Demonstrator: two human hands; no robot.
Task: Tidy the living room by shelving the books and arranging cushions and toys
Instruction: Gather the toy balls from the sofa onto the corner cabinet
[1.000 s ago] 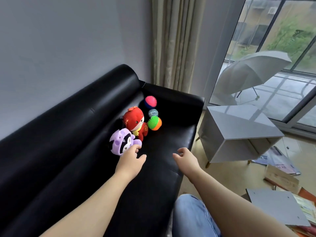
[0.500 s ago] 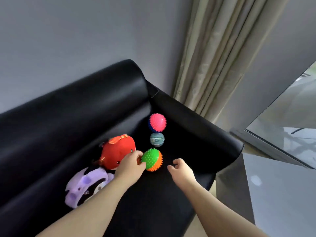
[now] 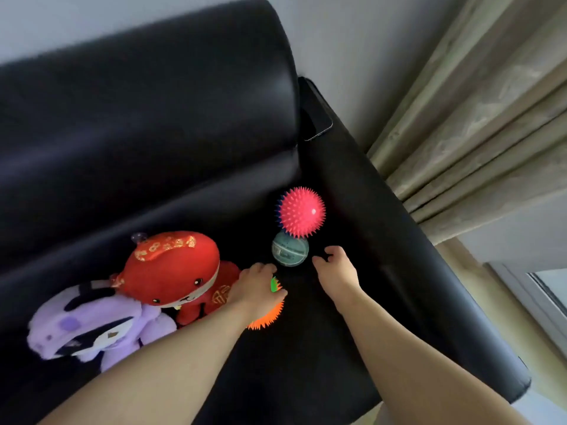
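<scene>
Green-and-orange spiky rubber ball (image 3: 266,318), on black leather sofa seat (image 3: 306,357): under left hand (image 3: 257,290), grip curled round it from above. Grey-green smooth ball (image 3: 290,249): just left of right hand (image 3: 336,273), grip loose, empty; likely the hand for it

glossy black leather-look sofa (image 3: 153,124), fuzzy cloth plush toys (image 3: 171,271), rubbery spiked balls (image 3: 302,211)

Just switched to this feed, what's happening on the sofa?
A person is tidying toys on the black sofa. The left hand grips the green-and-orange spiky ball from above; the right hand hovers open beside the grey-green ball, which sits against the pink spiky ball. The red plush and purple plush lie together at the left.
</scene>
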